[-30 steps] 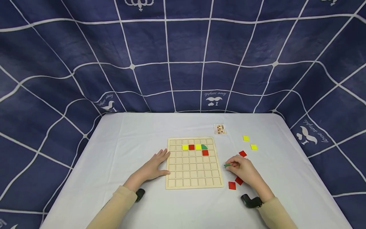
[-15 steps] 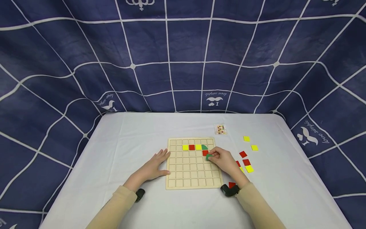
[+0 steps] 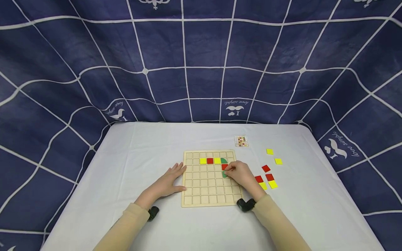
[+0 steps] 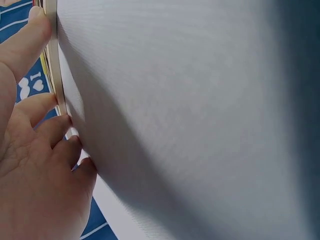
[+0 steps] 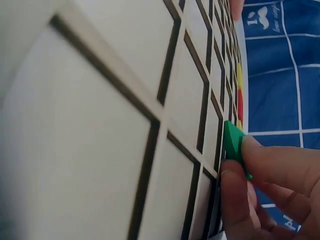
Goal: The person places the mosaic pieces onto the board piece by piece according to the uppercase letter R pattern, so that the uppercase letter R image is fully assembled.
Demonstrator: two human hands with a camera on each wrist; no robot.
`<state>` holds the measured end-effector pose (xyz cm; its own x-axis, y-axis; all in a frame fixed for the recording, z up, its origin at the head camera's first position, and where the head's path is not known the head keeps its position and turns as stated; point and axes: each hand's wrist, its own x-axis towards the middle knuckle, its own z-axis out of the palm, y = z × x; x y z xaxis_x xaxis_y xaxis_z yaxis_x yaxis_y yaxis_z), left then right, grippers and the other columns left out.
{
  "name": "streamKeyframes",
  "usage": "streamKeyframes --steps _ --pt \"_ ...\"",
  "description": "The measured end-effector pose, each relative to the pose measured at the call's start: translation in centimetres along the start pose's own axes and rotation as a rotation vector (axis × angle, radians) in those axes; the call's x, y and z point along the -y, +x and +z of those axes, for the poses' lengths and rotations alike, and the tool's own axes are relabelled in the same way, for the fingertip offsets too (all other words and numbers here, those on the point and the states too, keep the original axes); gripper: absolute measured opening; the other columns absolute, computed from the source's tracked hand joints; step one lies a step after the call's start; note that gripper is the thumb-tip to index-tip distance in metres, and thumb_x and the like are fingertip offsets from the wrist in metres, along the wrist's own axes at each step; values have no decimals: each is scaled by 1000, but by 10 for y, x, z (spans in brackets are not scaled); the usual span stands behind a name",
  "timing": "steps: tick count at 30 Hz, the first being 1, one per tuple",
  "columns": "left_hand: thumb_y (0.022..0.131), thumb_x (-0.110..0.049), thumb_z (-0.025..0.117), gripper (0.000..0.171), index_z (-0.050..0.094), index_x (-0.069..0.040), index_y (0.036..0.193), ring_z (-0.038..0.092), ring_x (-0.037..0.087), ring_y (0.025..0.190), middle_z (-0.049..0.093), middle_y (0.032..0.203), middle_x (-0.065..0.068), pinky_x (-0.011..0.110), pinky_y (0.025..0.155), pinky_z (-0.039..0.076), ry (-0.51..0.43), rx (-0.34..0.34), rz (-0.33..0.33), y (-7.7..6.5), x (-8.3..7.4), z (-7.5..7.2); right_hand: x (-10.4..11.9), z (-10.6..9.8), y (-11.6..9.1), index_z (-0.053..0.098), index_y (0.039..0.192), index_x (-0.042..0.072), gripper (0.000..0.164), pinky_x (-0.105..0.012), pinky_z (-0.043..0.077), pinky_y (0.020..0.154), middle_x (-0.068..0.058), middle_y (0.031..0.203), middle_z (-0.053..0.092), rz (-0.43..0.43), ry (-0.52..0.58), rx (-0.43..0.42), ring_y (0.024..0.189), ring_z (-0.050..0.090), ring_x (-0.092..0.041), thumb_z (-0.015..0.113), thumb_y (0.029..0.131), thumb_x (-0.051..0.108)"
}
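In the head view, my right hand [image 3: 242, 174] pinches a green tile [image 3: 224, 174] at a cell of the wooden grid board [image 3: 201, 204]. The right wrist view shows thumb and fingertips on this green tile [image 5: 233, 143], tilted against the board. Directly above it lies a red tile [image 3: 224, 167], with a rounded green tile [image 3: 223, 160] above that. Leftward along the upper row sit a yellow tile [image 3: 217, 160], a red tile [image 3: 210, 161] and another yellow tile [image 3: 203, 161]. My left hand [image 3: 167, 183], fingers spread, touches the board's left edge.
Loose yellow tiles [image 3: 278, 161] and red tiles [image 3: 266, 168] lie on the white tablecloth [image 3: 150, 139] to the right. A small card with a coloured grid pattern [image 3: 241, 141] lies behind the board. A dark blue checked curtain [image 3: 201, 83] closes off the back and sides.
My right hand has moved left from beside the loose tiles onto the board, carrying the green tile to the cell below the red one. My left hand has stayed in place.
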<state>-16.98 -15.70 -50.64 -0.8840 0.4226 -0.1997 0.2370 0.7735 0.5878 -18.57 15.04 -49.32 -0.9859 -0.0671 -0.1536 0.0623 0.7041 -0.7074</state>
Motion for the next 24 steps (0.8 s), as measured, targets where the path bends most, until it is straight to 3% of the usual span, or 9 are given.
streamKeyframes --steps 14,24 --pt "84 -38 76 89 31 -9 155 10 30 154 17 165 10 49 125 12 14 14 5 0 1 -1 4 8 -4 67 79 7 13 -24 44 61 -6 80 57 -19 -104 -80 70 53 -15 79 82 10" --pt "83 -37 77 89 32 -7 154 10 31 154 18 164 12 50 125 13 2 6 2 0 0 -1 8 5 -5 68 81 7 12 -24 44 61 -5 80 59 -10 -109 -64 70 53 -15 78 83 12"
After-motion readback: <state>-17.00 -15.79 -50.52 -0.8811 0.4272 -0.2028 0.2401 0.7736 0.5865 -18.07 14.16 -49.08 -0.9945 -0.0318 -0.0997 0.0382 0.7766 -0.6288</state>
